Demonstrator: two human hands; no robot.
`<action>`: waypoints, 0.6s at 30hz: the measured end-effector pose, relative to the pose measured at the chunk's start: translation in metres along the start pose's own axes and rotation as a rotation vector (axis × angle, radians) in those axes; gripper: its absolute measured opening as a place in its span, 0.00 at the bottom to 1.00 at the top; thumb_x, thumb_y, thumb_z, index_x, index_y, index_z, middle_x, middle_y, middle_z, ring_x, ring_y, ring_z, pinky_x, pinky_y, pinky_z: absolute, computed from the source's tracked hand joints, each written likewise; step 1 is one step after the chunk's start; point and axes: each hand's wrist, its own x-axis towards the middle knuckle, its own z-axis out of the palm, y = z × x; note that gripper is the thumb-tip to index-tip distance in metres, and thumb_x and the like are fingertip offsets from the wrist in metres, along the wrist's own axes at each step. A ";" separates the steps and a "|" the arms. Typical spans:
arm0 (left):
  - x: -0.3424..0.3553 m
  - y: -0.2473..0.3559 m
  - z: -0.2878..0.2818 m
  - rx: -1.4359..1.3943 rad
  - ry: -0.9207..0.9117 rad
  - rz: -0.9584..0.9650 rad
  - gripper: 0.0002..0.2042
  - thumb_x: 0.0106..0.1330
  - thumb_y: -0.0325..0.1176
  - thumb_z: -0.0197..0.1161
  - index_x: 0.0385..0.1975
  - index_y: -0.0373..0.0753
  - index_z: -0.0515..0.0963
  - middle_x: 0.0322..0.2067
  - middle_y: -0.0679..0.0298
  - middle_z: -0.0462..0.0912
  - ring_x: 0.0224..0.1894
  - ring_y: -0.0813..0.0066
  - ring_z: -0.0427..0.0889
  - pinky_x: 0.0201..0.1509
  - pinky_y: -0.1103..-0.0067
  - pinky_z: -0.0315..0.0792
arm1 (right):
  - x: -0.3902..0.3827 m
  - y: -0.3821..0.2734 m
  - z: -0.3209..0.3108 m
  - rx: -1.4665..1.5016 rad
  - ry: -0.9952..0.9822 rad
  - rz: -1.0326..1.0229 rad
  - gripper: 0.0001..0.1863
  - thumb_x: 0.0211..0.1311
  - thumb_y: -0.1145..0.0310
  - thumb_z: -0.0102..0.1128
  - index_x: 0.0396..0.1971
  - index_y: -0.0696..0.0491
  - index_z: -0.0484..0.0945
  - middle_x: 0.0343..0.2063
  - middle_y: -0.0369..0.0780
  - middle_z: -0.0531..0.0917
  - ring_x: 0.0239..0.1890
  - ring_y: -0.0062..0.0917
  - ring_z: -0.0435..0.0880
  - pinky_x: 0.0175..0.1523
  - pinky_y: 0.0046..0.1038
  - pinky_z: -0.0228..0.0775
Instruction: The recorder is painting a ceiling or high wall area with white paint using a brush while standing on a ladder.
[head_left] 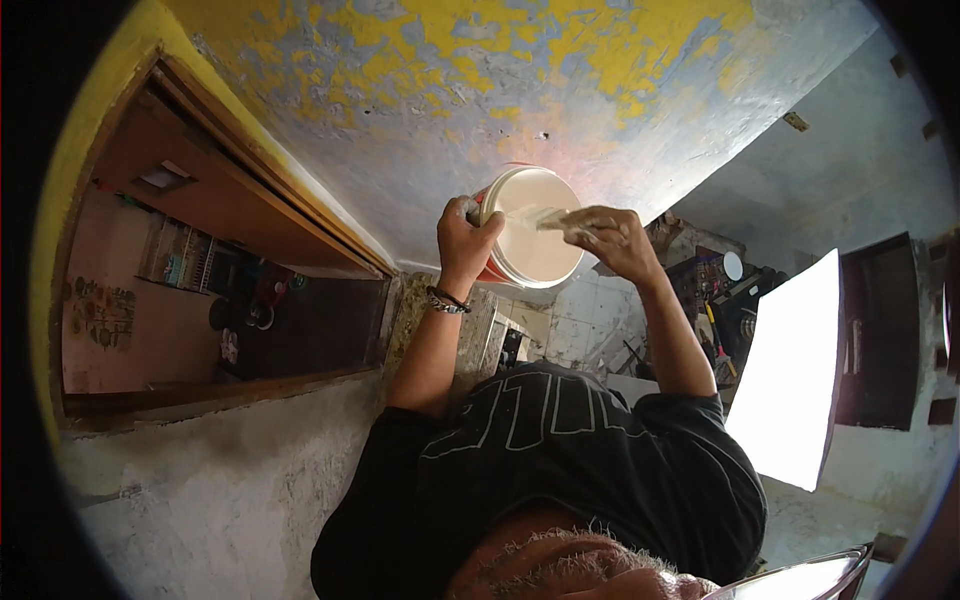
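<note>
A white-rimmed bucket (534, 250) with a red outside is held up in front of the wall, with creamy, pale material inside. My left hand (466, 242) is closed on its left rim, thumb uppermost. At the bucket's right side my right hand (618, 242) grips a flat tool (550, 219) coated in the pale material, its end inside the bucket; its exact kind is hard to make out. Pale residue covers my right fingers.
The wall (620, 70) ahead has patchy yellow and grey paint. A doorway (140, 140) opens on the left onto shelves. Right are a cluttered area with assorted items (715, 310) and a bright opening (785, 370). Worn tiles (570, 320) show below the bucket.
</note>
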 end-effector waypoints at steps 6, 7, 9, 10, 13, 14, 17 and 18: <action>0.004 0.019 0.003 -0.172 -0.010 -0.083 0.13 0.46 0.32 0.64 0.16 0.32 0.67 0.15 0.66 0.69 0.19 0.80 0.65 0.23 0.79 0.64 | -0.031 -0.010 -0.021 -0.300 -0.122 -0.410 0.09 0.43 0.77 0.60 0.29 0.56 0.79 0.37 0.40 0.82 0.35 0.31 0.81 0.39 0.30 0.76; 0.005 0.022 0.005 -0.183 -0.013 -0.070 0.13 0.46 0.32 0.64 0.16 0.32 0.67 0.15 0.66 0.69 0.19 0.80 0.65 0.23 0.79 0.64 | -0.037 -0.011 -0.024 -0.346 -0.136 -0.392 0.08 0.44 0.77 0.60 0.28 0.56 0.78 0.37 0.40 0.82 0.37 0.31 0.80 0.41 0.29 0.76; 0.004 0.027 0.007 -0.298 0.020 -0.109 0.14 0.47 0.31 0.64 0.14 0.34 0.64 0.14 0.69 0.67 0.19 0.83 0.62 0.22 0.80 0.61 | -0.043 -0.020 -0.027 -0.470 -0.134 -0.457 0.08 0.43 0.78 0.60 0.28 0.55 0.78 0.37 0.39 0.82 0.38 0.31 0.80 0.42 0.30 0.76; 0.006 0.023 0.008 -0.322 0.015 -0.110 0.13 0.47 0.30 0.63 0.14 0.36 0.63 0.15 0.71 0.65 0.19 0.84 0.61 0.22 0.81 0.60 | -0.045 -0.026 -0.029 -0.552 -0.119 -0.511 0.09 0.43 0.78 0.61 0.28 0.55 0.78 0.37 0.38 0.81 0.39 0.30 0.80 0.42 0.30 0.76; 0.010 0.030 0.015 -0.473 0.002 -0.149 0.13 0.49 0.30 0.63 0.14 0.38 0.63 0.15 0.73 0.64 0.19 0.85 0.59 0.22 0.83 0.58 | -0.045 -0.040 -0.045 -0.755 -0.087 -0.640 0.09 0.44 0.78 0.61 0.29 0.56 0.78 0.38 0.37 0.81 0.40 0.30 0.80 0.42 0.29 0.77; 0.013 0.036 0.018 -0.510 -0.024 -0.158 0.13 0.49 0.29 0.63 0.15 0.38 0.63 0.16 0.73 0.64 0.20 0.86 0.59 0.23 0.84 0.58 | -0.043 -0.046 -0.053 -0.807 -0.072 -0.650 0.09 0.44 0.77 0.61 0.30 0.57 0.78 0.38 0.37 0.81 0.41 0.31 0.80 0.43 0.28 0.77; 0.020 0.052 0.027 -0.621 -0.048 -0.184 0.13 0.49 0.28 0.63 0.15 0.38 0.63 0.16 0.73 0.64 0.19 0.86 0.60 0.23 0.84 0.59 | -0.034 -0.056 -0.076 -0.956 -0.035 -0.742 0.09 0.44 0.76 0.62 0.30 0.56 0.79 0.38 0.37 0.81 0.42 0.31 0.80 0.43 0.28 0.77; 0.023 0.058 0.030 -0.629 -0.051 -0.170 0.13 0.49 0.28 0.63 0.15 0.38 0.63 0.16 0.73 0.64 0.19 0.86 0.60 0.23 0.84 0.59 | -0.029 -0.066 -0.083 -0.957 -0.010 -0.758 0.10 0.44 0.76 0.63 0.30 0.56 0.79 0.38 0.38 0.81 0.43 0.32 0.80 0.44 0.28 0.77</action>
